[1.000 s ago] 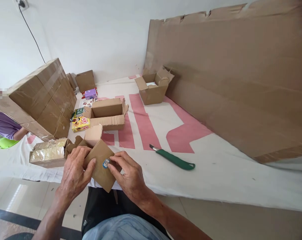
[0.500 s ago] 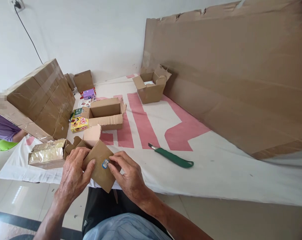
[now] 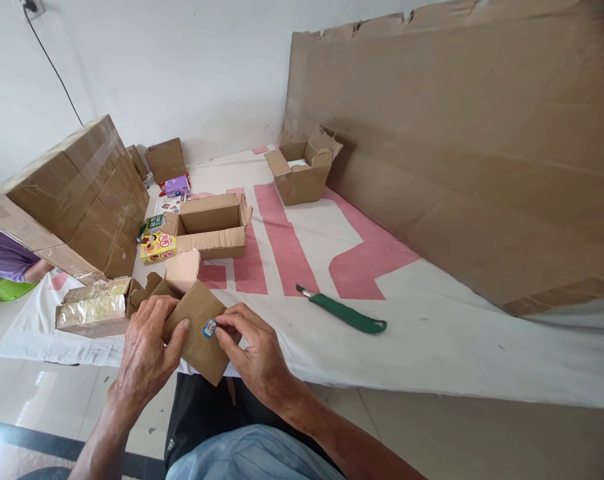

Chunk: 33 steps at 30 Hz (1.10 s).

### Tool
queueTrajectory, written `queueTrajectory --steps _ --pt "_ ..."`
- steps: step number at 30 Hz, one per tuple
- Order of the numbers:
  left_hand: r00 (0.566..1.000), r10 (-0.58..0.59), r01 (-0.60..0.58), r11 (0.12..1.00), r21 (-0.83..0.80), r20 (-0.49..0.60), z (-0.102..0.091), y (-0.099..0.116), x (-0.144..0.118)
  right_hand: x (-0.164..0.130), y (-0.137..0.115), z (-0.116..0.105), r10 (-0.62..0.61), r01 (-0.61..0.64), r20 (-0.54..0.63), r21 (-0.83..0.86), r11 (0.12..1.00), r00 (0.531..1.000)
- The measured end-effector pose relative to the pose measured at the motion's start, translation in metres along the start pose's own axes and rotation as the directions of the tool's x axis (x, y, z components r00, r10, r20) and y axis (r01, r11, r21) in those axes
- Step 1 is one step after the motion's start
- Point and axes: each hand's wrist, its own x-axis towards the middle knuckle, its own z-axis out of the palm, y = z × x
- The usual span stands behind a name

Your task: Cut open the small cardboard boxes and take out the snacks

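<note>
A small brown cardboard box (image 3: 198,347) is tilted at the table's near edge, its flap (image 3: 183,270) standing up at the back. My left hand (image 3: 155,333) grips its left side, thumb on the face turned towards me. On that face is a small blue-and-white sticker (image 3: 209,327). The thumb and forefinger of my right hand (image 3: 255,343) pinch at the sticker's right edge. Right of the hands lies a green utility knife (image 3: 349,315), blade out and pointing left.
An open carton (image 3: 212,243) and a yellow snack box (image 3: 158,247) sit beyond my hands. A taped box (image 3: 92,310) is at left, below stacked cartons (image 3: 89,193). Farther back stands another open box (image 3: 302,183), beside a large cardboard sheet (image 3: 447,147). Someone's purple sleeve (image 3: 7,253) shows at far left.
My right thumb and forefinger have drawn together at the sticker's edge. My left hand keeps its grip on the box, which has hardly moved.
</note>
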Motion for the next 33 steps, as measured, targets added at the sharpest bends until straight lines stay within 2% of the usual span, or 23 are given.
queueTrajectory --steps 5,10,16,27,33 --pt "1.0 -0.008 0.008 1.0 0.01 -0.009 0.0 0.0011 0.0004 -0.0027 -0.0043 0.0027 -0.052 0.052 0.002 -0.046 0.998 0.999" --pt "1.0 -0.01 0.01 1.0 0.013 -0.005 -0.0004 0.0025 0.0005 -0.0045 -0.0028 0.003 -0.044 0.04 -0.043 -0.096 0.995 0.998" --pt "1.0 -0.002 0.003 1.0 0.019 -0.021 0.0007 0.003 0.0006 -0.004 -0.002 0.0026 -0.057 0.057 -0.006 -0.072 0.996 0.998" --pt "1.0 -0.009 0.008 0.999 0.046 0.015 -0.0007 0.0056 -0.0004 -0.0005 0.0004 0.0014 -0.035 0.035 0.033 0.003 0.999 0.999" --pt "1.0 -0.011 0.009 0.997 0.072 0.025 0.0006 0.0032 -0.0007 0.0007 0.0054 0.0008 -0.054 0.055 0.038 -0.04 0.998 0.998"
